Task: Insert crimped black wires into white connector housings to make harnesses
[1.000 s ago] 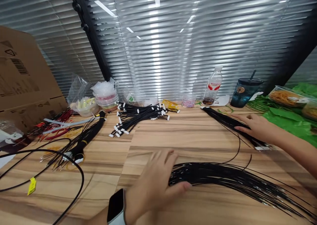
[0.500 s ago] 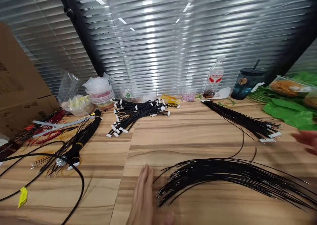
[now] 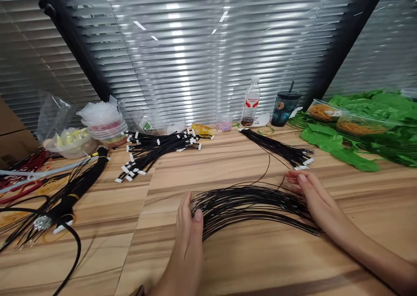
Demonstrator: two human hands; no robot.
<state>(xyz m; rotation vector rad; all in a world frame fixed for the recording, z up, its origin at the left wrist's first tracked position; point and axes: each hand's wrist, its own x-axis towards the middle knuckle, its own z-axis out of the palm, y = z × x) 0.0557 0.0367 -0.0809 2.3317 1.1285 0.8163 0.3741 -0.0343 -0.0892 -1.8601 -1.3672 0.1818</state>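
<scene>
A loose, arched bundle of thin black wires (image 3: 250,204) lies on the wood-grain table in front of me. At its left end my left hand (image 3: 189,231) stands on edge, fingers straight, palm against the wire tips. My right hand (image 3: 312,196) is at the opposite end, its fingers extended and slightly curved beside the wires, gripping nothing. Just behind the right fingertips lies another black wire bundle (image 3: 273,147) with white connectors at its near end. Farther back on the left, a heap of black cables with white connectors (image 3: 159,150) is spread out.
Along the back stand a plastic bottle (image 3: 251,102), a dark tumbler (image 3: 285,109) and stacked plastic containers (image 3: 104,124). Green leaves (image 3: 339,144) and food boxes (image 3: 365,124) fill the right rear. A tied black cable bundle (image 3: 84,183) lies at the left.
My right hand has come in from the right edge to the wires' right end. My left thumb now meets the left end. The bundle looks more compact, and the view has turned right.
</scene>
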